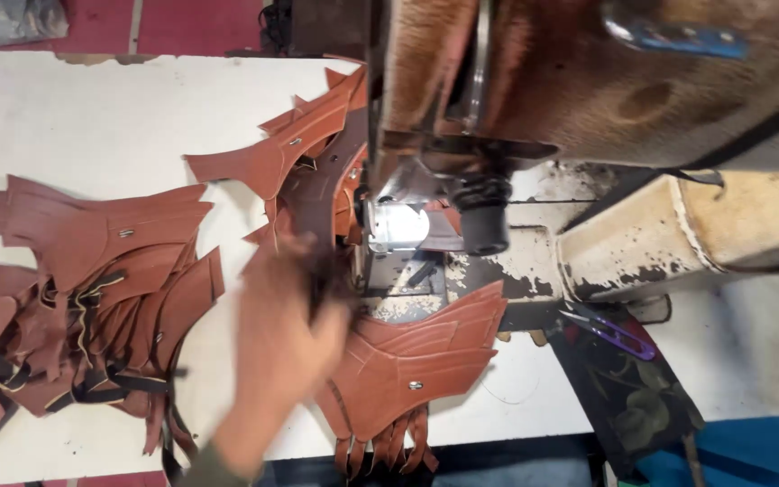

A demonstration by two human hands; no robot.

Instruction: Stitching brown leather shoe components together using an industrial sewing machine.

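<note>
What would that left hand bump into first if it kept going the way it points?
Probably the dark strip at its fingertips, which the left hand seems already to touch; past that, the sewing machine's needle area. The hand is blurred, so depth is unsure.

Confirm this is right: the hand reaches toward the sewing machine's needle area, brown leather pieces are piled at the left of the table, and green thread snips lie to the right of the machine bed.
One detail is off: the thread snips are purple, not green, as the head view shows. The rest holds: the hand reaches toward the sewing machine needle area, and brown leather pieces are piled at the left of the table.
</note>
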